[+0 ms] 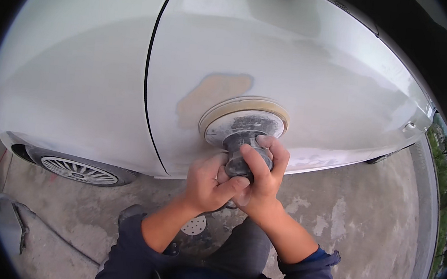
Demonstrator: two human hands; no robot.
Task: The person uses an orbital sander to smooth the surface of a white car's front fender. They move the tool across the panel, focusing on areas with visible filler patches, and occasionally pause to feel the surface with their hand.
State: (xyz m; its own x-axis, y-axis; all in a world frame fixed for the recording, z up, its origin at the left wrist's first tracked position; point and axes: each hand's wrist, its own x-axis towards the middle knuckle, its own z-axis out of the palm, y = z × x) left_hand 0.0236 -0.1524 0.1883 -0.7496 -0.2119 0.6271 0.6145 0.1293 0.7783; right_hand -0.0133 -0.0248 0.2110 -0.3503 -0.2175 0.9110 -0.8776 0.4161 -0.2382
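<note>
A car wheel shows at the lower left, under the white car panel. Right of the panel seam, a tan filler patch marks the door. The round sander presses its disc against the door just beside that patch. The left hand and right hand, fingers curled tight, both grip the sander's body. A loose sanding disc lies on the concrete floor below.
</note>
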